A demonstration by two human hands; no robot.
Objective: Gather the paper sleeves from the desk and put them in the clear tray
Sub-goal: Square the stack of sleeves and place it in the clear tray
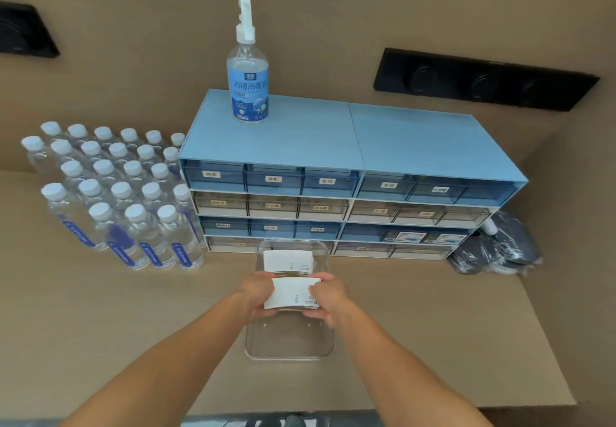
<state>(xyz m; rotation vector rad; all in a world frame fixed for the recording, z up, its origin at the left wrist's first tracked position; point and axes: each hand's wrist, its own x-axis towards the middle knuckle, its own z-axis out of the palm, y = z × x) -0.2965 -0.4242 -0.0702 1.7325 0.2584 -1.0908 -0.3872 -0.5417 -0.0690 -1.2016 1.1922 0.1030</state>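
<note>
Both hands grip one white paper sleeve [290, 293] over the clear tray [289, 351] on the bench [100, 326]: the left hand [256, 295] pinches its left end, the right hand [328, 300] its right end. A second sleeve [288, 261] lies in the tray's far end, near the blue drawer unit [333, 140]

white paper sleeve [289, 293] held over clear tray [290, 350]
</note>
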